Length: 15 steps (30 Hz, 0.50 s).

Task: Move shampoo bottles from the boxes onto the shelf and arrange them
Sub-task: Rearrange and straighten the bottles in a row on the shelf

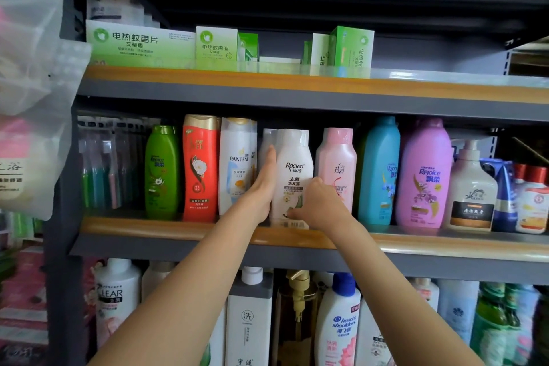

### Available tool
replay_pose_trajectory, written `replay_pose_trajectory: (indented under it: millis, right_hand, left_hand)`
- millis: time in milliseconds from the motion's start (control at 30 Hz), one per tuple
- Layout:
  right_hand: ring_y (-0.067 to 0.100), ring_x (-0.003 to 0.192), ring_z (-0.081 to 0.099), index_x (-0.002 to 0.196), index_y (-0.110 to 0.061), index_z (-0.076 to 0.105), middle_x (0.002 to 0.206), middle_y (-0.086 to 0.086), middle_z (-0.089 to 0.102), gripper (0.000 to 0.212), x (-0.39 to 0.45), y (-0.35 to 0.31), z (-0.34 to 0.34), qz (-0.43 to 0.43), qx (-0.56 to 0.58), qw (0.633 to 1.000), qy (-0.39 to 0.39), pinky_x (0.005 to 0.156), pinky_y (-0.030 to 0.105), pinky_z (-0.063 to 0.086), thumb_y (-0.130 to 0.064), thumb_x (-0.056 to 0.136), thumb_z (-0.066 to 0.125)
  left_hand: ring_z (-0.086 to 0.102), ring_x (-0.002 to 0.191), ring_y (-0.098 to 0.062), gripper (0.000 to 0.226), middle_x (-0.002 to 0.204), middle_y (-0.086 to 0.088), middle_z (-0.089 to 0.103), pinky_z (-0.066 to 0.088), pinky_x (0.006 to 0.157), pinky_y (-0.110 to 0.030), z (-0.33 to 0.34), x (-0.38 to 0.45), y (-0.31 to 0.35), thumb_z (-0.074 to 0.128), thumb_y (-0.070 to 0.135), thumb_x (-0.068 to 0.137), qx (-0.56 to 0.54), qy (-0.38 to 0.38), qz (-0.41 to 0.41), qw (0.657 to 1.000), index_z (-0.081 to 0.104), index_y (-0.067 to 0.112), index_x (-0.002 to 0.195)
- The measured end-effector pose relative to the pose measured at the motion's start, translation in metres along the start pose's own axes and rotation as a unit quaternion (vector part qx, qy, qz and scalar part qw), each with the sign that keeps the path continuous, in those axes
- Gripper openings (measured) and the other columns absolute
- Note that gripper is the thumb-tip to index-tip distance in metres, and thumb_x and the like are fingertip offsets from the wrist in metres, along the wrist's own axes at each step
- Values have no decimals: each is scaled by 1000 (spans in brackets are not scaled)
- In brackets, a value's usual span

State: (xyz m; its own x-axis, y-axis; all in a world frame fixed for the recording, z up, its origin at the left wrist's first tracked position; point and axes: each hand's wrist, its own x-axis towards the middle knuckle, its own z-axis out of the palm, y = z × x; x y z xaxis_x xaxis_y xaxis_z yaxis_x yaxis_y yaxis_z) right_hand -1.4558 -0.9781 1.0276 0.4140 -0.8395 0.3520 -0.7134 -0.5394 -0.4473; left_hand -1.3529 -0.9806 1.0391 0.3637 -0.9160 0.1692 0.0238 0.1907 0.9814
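A grey store shelf (208,242) with a wood-coloured lip carries a row of shampoo bottles. Both arms reach up to the middle tier. The left hand (263,187) lies flat, fingers straight, against the left side of the white Raclen bottle (294,175). The right hand (318,202) curls round its lower right side, the bottle upright between Pantene bottle (236,163) and pink bottle (337,166).
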Motion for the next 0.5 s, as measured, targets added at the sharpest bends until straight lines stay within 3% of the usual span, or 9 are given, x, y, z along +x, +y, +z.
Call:
replay_pose_trajectory:
  millis: [133, 233, 500]
  right_hand:
    - [26, 111, 55, 115, -2, 51, 121, 12, 54, 42, 3, 0, -3, -18, -38, 999, -14, 89, 32, 45, -22, 82, 69]
    - [27, 108, 57, 111, -1, 53, 118, 12, 57, 38, 5, 0, -3, -19, -44, 999, -14, 90, 33, 48, -20, 83, 69]
    - [30, 100, 61, 101, -6, 55, 108, 13, 62, 27, 4, 2, 0, -2, -94, 995, 15, 76, 34, 47, -23, 84, 67]
  left_hand:
    - [60, 96, -28, 64, 120, -17, 59, 46, 82, -31, 1, 2, -1, 14, 51, 98, -2, -7, -7, 1000, 52, 7, 125]
    - [50, 123, -30, 66, 134, -18, 52, 37, 106, -37, 2, 1, -2, 13, 52, 98, 0, -15, -7, 1000, 46, 7, 134]
    - [36, 135, -27, 79, 148, -12, 37, 23, 115, -45, 1, 1, -7, 17, 70, 88, 33, 10, -39, 999, 32, 19, 145]
